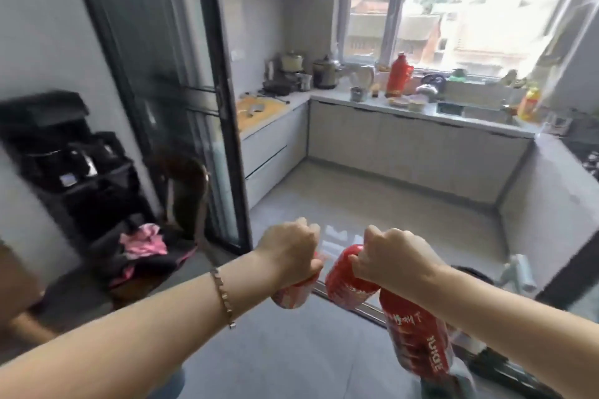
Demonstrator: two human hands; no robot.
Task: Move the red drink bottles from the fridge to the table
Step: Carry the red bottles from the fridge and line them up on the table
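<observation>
My left hand (290, 248) grips the top of one red drink bottle (291, 293), which hangs below my fist. My right hand (385, 254) grips two red drink bottles by their tops: one (345, 282) hangs just under the fist, the other (418, 337) slants down to the right beneath my forearm. Both fists are held out side by side above the grey floor, a small gap between them. The caps are hidden inside my fingers. Neither fridge nor table is in view.
A black-framed sliding glass door (181, 97) stands open on the left, its floor track (353, 303) under my hands. Beyond lies a kitchen with an L-shaped counter (418, 113) full of pots and a red thermos (398, 74). A black rack (74, 168) and clothes pile (144, 243) stand left.
</observation>
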